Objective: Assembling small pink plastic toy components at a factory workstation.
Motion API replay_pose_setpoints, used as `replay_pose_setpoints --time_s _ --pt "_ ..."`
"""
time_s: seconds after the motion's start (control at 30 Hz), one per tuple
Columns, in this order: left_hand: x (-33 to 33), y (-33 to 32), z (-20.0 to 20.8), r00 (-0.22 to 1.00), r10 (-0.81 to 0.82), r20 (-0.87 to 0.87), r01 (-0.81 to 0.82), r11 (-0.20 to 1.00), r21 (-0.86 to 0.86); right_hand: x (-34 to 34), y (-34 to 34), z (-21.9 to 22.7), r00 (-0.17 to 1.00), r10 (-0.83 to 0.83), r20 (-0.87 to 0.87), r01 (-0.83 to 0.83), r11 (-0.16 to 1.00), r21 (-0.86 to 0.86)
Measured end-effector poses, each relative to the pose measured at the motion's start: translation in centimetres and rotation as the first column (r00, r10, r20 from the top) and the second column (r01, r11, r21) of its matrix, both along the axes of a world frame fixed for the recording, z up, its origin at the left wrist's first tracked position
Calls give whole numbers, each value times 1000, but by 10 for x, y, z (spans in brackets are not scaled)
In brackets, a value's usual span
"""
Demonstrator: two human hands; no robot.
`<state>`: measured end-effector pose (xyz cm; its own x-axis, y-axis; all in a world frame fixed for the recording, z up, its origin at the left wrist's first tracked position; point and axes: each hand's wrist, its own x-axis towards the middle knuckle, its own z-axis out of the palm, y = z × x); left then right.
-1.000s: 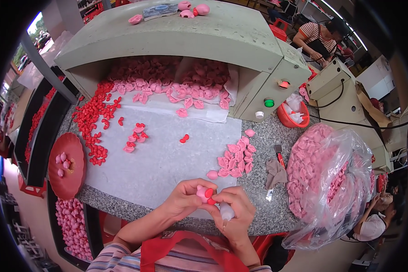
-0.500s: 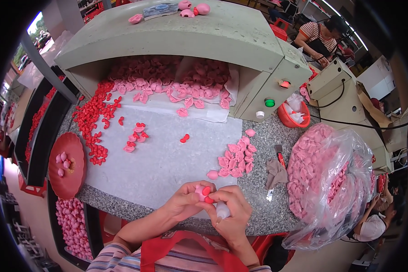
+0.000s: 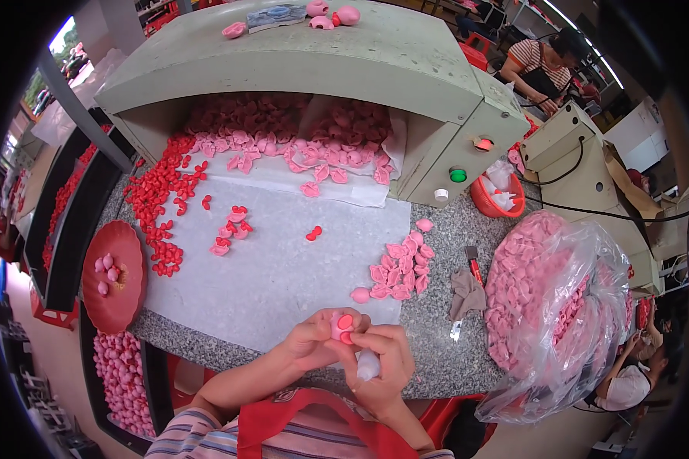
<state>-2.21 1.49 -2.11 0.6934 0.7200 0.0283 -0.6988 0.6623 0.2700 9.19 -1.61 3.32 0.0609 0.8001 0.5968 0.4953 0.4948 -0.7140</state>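
My left hand (image 3: 305, 344) is closed around a small pink plastic piece, held above the near edge of the papered worktop. Against that pink piece sits a red two-lobed part (image 3: 345, 329), its rounded ovals facing up. The thumb and forefinger of my right hand (image 3: 386, 359) touch the red part. In that same hand a small translucent squeeze bottle (image 3: 368, 366) is tucked under the fingers. Ahead on the white paper (image 3: 283, 291) lie a single red part (image 3: 313, 233) and a small group of joined pink and red pieces (image 3: 232, 231). Folded pink pieces (image 3: 398, 269) are heaped to the right.
A grey-green machine housing (image 3: 283, 73) stands at the back, pink pieces piled in its opening. Red parts (image 3: 157, 199) spread on the left, near a red scalloped dish (image 3: 115, 306). To the right are a brush (image 3: 474, 264), a grey cloth (image 3: 467, 294) and a bulging plastic bag (image 3: 559, 306).
Both hands stay together, my right hand shifting slightly left. The red part has turned, so its two ovals now face upward. The loose pieces on the paper lie as before.
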Motion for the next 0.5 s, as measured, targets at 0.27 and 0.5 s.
replay_pose_setpoints --time_s 0.27,0.5 --pt "-2 4 2 1000 0 -12 2 994 114 -2 -4 -1 999 12 -47 -11 1000 18" --pt "-10 5 -13 999 -46 -5 46 990 135 -1 -7 -4 999 16 -31 -15 1000 21"
